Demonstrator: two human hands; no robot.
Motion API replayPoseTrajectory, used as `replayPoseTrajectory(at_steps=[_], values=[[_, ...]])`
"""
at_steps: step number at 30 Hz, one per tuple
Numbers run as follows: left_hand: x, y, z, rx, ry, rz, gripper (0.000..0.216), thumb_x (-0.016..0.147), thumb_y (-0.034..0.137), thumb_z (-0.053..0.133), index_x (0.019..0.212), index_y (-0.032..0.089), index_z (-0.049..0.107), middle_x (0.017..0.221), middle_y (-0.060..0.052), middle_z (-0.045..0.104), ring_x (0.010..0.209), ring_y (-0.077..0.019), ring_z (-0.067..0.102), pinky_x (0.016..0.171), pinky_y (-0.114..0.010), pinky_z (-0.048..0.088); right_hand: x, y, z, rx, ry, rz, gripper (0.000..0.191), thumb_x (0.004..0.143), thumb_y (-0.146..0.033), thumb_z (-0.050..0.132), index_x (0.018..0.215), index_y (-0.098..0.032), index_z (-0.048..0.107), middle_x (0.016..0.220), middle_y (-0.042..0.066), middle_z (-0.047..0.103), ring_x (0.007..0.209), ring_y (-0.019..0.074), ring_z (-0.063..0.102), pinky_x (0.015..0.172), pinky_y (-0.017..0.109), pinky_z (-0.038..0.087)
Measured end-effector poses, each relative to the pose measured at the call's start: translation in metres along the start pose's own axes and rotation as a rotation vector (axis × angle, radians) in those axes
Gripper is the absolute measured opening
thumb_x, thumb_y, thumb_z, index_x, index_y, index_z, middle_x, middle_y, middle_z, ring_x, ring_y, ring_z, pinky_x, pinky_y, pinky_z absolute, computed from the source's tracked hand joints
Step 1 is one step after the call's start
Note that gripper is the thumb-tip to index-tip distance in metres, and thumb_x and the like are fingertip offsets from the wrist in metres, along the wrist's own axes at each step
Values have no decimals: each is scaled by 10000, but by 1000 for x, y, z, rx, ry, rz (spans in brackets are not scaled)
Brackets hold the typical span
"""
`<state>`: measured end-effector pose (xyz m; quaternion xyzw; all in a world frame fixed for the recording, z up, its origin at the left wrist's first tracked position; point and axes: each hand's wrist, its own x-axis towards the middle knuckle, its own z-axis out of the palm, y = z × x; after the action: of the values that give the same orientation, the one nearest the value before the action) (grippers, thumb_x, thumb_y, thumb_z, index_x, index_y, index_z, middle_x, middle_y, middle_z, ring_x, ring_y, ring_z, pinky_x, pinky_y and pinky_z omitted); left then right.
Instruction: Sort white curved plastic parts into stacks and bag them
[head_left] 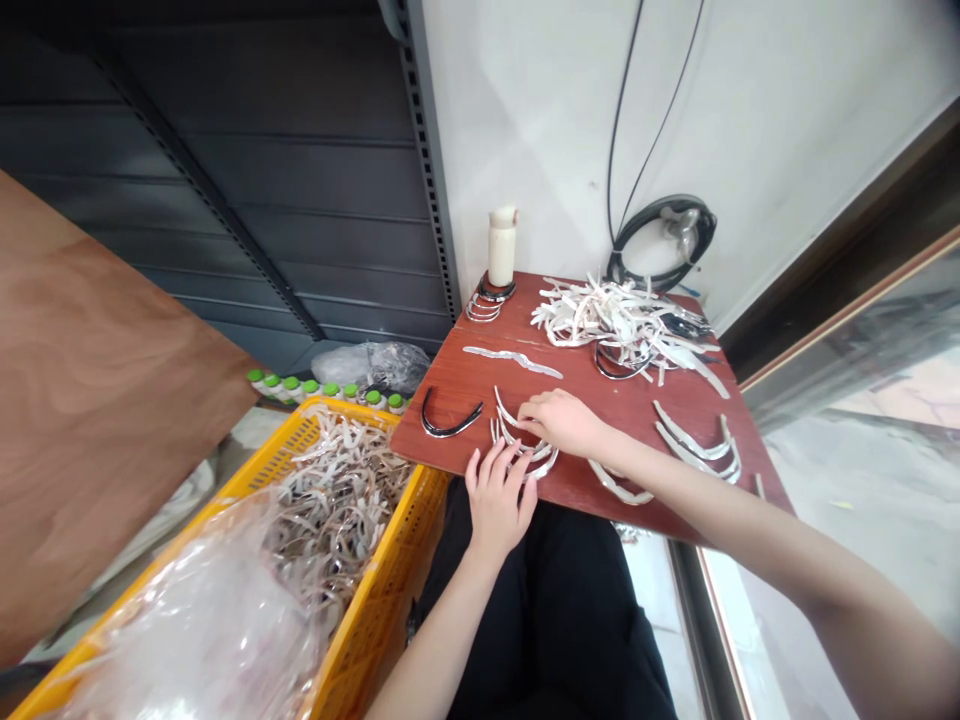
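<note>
A small stack of curved pale strips (541, 462) lies near the front edge of the red-brown table (600, 400). My right hand (561, 421) rests on top of this stack with its fingers curled down onto the strips. My left hand (498, 496) sits at the table's front edge, fingers stretched out and touching the stack's near side. A single dark curved band (448, 424) lies to the left of the hands. More curved strips (697, 444) lie to the right.
A big heap of pale strips (622, 325) covers the table's far side, beside a cream bottle (502, 246) and coiled black cable (660, 238). A yellow crate (375, 610) full of strips, lined with clear plastic, stands at the left. Small green-capped bottles (315, 388) sit behind it.
</note>
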<state>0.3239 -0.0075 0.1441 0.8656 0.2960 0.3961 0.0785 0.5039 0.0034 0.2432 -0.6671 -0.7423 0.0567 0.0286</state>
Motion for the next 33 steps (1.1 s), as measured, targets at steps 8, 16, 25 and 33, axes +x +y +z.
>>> replayPoseTrajectory(at_steps=[8,16,25,33], values=[[0,-1,0,15,-5,15,393,933,253,503,1322,235,557,1343,-69,618,1312,-246,493,1170,-482,200,-4,9,-10,181,-108,-154,193,923,-276,573,1079,-233,676,1013,40,729,933,194,659,804,272,411],[0,-1,1,16,-19,3,369,932,255,501,1291,250,585,1327,-70,628,1305,-252,503,1163,-495,219,3,22,-20,201,-106,-165,139,909,-251,588,964,-233,714,944,22,741,876,178,652,783,262,406],[0,0,0,7,-11,-1,363,930,256,503,1282,241,589,1321,-74,632,1305,-251,505,1162,-490,222,13,32,-33,257,-289,-178,131,873,-280,622,876,-254,751,841,-26,749,755,140,649,698,237,400],[0,-1,-1,-4,-14,-7,375,930,256,502,1297,246,578,1325,-72,631,1300,-247,515,1166,-484,220,7,28,-31,313,-88,-120,193,929,-301,549,846,-187,681,846,18,711,757,148,612,693,249,402]])
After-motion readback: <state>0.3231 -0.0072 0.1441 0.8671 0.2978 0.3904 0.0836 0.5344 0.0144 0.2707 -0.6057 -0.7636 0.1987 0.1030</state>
